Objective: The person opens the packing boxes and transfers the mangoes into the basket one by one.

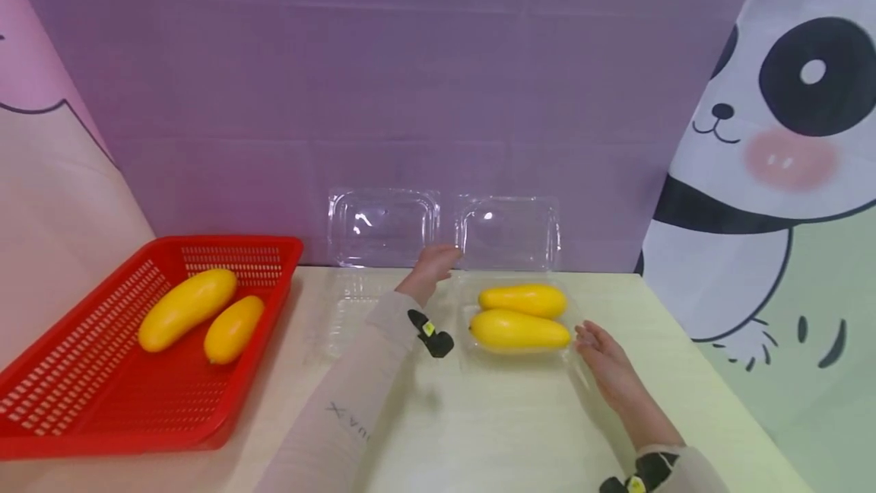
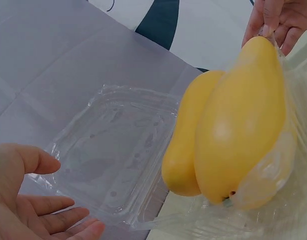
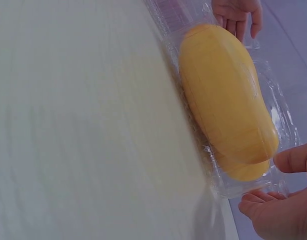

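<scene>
Two smooth yellow papaya-shaped fruits lie side by side in the base of a clear plastic clamshell container. Its lid stands raised behind them against the purple backdrop. My right hand is at the container's right end, thumb above and fingers below, pinching the rim. Near the lid's left edge, my left hand has its fingers spread and holds nothing; its thumb overlaps the lid edge in the left wrist view.
Left of the fruits, a second clear clamshell container lies with its lid up. A red basket at the table's left holds two more yellow fruits. The purple backdrop rises at the table's back edge.
</scene>
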`<state>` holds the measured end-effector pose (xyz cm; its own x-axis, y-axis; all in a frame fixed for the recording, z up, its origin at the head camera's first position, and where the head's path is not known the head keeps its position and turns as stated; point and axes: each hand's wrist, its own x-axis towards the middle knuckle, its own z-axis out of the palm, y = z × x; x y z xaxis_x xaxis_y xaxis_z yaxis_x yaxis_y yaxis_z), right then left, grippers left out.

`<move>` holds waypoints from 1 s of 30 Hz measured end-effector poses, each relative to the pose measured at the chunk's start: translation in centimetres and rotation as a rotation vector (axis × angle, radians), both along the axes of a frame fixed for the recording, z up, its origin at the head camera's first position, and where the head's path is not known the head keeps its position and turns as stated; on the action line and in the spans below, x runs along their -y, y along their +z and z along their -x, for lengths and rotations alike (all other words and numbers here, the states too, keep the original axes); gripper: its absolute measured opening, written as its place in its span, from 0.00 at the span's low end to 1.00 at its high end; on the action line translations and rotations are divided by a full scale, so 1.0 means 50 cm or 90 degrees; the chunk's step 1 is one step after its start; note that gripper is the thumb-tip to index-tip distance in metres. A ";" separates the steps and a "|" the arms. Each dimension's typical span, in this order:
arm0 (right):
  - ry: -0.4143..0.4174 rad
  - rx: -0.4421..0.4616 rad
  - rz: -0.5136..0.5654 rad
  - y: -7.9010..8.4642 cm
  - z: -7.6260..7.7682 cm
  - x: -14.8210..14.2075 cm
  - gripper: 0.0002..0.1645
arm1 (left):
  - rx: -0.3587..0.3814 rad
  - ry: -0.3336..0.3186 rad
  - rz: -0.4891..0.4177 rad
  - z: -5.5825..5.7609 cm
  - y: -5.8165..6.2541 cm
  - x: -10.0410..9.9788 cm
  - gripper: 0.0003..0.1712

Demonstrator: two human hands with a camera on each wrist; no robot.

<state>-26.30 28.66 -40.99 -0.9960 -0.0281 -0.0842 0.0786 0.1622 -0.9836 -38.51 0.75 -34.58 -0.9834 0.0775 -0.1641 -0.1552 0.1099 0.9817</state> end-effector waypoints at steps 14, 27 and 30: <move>0.003 -0.010 0.005 0.007 0.005 -0.001 0.37 | -0.155 -0.239 0.269 -0.066 0.021 -0.034 0.30; -0.006 0.000 0.005 0.005 -0.005 0.003 0.37 | -0.243 -0.418 0.491 -0.097 0.011 -0.068 0.33; -0.003 -0.001 0.009 0.007 -0.010 0.005 0.36 | -0.238 -0.437 0.513 -0.103 0.010 -0.071 0.32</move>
<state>-25.82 28.42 -40.66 -0.9963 -0.0254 -0.0822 0.0775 0.1481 -0.9859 -33.36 4.32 -34.10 -0.7714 0.6261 -0.1138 0.4719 0.6829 0.5577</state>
